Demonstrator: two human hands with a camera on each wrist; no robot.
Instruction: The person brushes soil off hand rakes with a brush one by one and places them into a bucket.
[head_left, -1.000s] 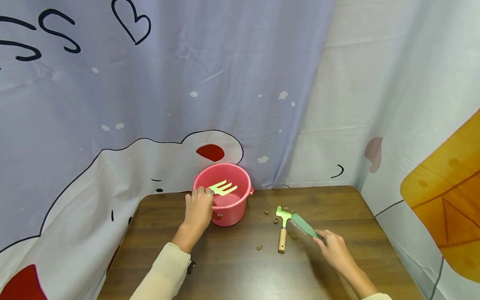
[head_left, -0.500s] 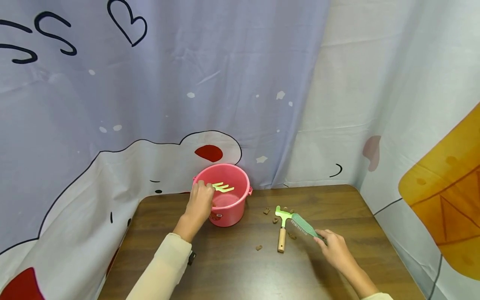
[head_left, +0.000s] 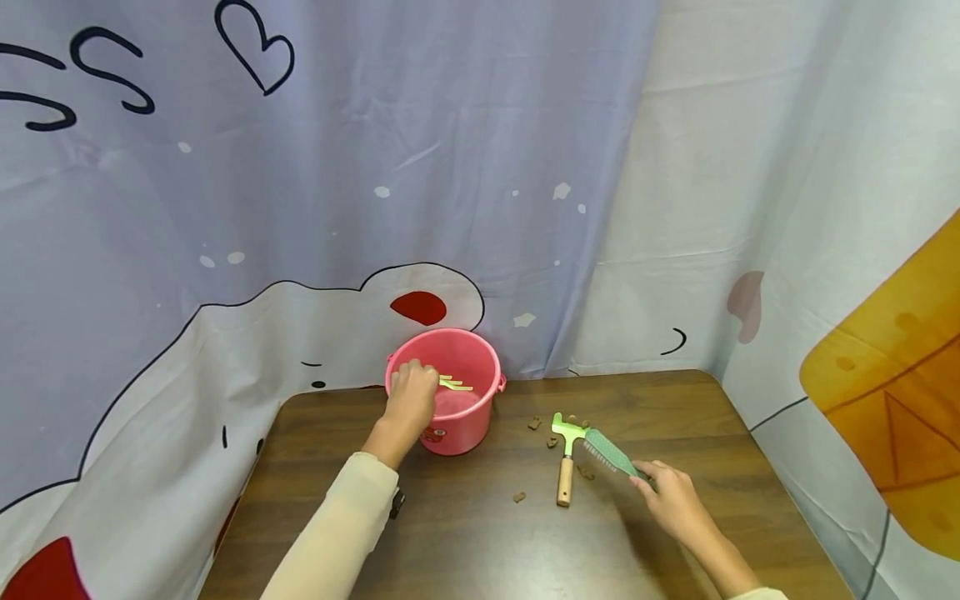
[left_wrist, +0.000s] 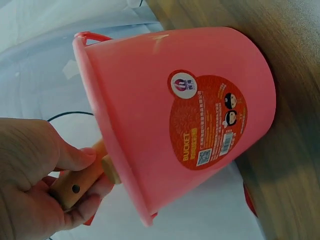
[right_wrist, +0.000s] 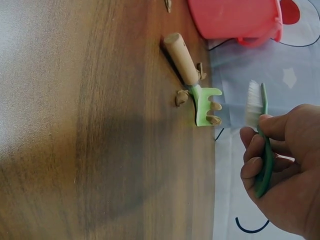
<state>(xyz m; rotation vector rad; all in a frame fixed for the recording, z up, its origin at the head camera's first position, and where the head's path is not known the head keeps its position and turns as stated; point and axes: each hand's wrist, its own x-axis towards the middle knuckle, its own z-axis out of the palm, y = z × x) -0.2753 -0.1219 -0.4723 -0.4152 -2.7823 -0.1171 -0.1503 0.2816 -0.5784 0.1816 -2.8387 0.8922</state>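
Observation:
My left hand (head_left: pixel 413 400) grips the wooden handle (left_wrist: pixel 75 187) of a small lime-green garden fork (head_left: pixel 454 383) at the near left rim of a pink bucket (head_left: pixel 469 432). The fork's tines hang inside the bucket, partly hidden behind the hand. A second rounded wooden end (left_wrist: pixel 111 170) shows between the fingers and rim in the left wrist view. My right hand (head_left: pixel 673 502) holds a green brush (head_left: pixel 611 452) with white bristles, fingers curled round its handle. Beside the brush head, a lime-green hand rake (head_left: pixel 565 468) with a wooden handle lies on the table.
Several small brown crumbly pieces (head_left: pixel 519 497) are scattered around the rake on the brown wooden table (head_left: pixel 480 542). A printed curtain (head_left: pixel 450 167) hangs right behind the table's back edge and the bucket.
My left hand has moved slightly to the right over the bucket rim, and the fork's tines have tipped lower inside, now less visible. The right hand and brush stay almost still.

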